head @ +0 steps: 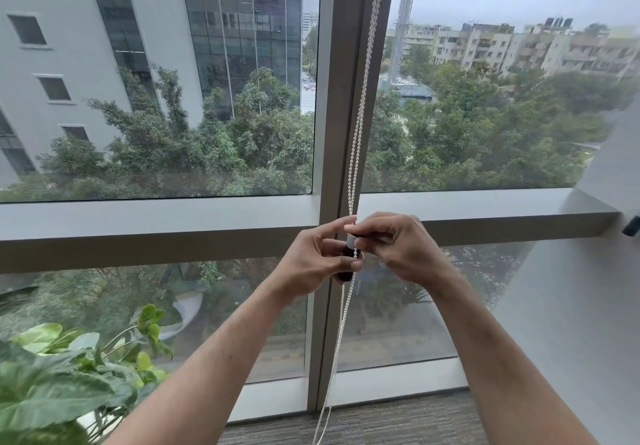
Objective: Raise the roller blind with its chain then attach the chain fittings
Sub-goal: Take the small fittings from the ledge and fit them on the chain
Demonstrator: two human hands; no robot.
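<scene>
White bead chain hangs in two strands down the central window mullion, no blind fabric showing over the glass, so raising is judged complete. Both hands meet at the mullion's crossing with the horizontal rail. Left hand is clamped around a dark cylindrical fitting, steadying it upright on the chain. Right hand pinches the white cap at its top with fingertips together, apparently seating it. Slack chain trails to the carpet. A potted plant stands lower left.
</scene>
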